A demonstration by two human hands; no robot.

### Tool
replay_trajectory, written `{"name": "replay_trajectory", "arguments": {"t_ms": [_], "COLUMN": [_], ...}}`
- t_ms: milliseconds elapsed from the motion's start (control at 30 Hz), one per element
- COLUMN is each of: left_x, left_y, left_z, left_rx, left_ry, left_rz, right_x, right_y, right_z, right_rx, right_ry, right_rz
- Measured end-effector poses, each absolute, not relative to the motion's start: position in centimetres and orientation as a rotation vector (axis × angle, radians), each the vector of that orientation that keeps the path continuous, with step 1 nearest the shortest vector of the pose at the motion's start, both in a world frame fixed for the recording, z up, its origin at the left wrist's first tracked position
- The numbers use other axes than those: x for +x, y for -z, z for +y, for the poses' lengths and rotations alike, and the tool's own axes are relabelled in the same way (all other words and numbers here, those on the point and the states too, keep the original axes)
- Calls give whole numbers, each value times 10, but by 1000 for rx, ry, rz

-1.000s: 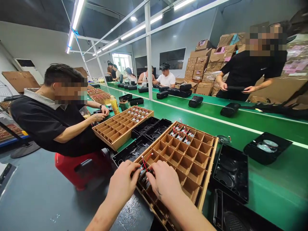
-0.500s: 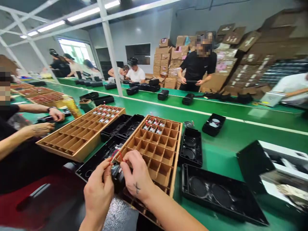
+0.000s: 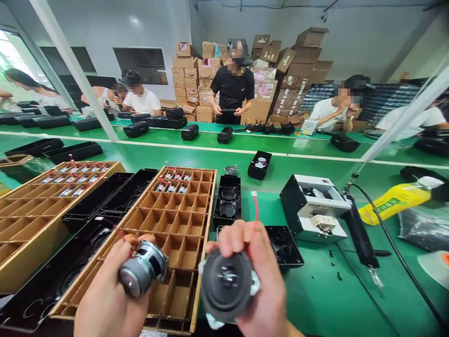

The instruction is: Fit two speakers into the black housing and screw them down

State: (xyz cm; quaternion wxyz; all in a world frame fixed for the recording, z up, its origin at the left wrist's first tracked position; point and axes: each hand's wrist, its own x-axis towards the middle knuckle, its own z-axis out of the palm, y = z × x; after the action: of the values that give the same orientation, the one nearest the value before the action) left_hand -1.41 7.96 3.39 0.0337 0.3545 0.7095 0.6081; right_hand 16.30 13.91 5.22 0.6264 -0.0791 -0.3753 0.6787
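Observation:
My left hand (image 3: 112, 290) is closed around a small speaker driver (image 3: 142, 269), its silver magnet end facing me and a red wire with a white plug rising behind. In my right hand (image 3: 263, 281) is a second speaker driver (image 3: 226, 288), its round black cone turned toward me and its red wire (image 3: 255, 208) standing up. Both hands are above the near end of a divided cardboard box (image 3: 205, 234), whose far cells hold several drivers (image 3: 173, 181). Beyond my right hand lies a black speaker housing (image 3: 284, 245), partly hidden by it.
Another divided box (image 3: 38, 262) stands left, with black housings (image 3: 31, 290) between. At right are a white-and-black screw feeder (image 3: 312, 210), a hanging electric screwdriver (image 3: 361, 238), a yellow bottle (image 3: 393, 201) and loose screws. People work across the green table (image 3: 196, 157).
My hands, formerly together at one driver, are now apart, each with a driver. The view has swung right, bringing the screwdriver and yellow bottle into sight.

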Motion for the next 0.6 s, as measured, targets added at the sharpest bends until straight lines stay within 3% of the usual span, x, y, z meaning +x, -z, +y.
{"name": "replay_trajectory", "arguments": {"t_ms": [133, 300, 433, 600], "left_x": [19, 78, 113, 126], "left_y": [-26, 16, 60, 83], "left_z": [86, 98, 120, 138], "left_rx": [1091, 1973, 2476, 2575], "left_ry": [-1484, -1001, -1049, -1164], "left_rz": [1607, 1344, 1285, 1270], "right_x": [272, 397, 421, 404], "right_y": [-26, 27, 41, 56], "right_z": [147, 156, 173, 186], "right_rx": [-416, -745, -647, -487], "right_ry": [-1180, -537, -541, -501], "right_rz": [-1188, -2066, -2336, -2417]}}
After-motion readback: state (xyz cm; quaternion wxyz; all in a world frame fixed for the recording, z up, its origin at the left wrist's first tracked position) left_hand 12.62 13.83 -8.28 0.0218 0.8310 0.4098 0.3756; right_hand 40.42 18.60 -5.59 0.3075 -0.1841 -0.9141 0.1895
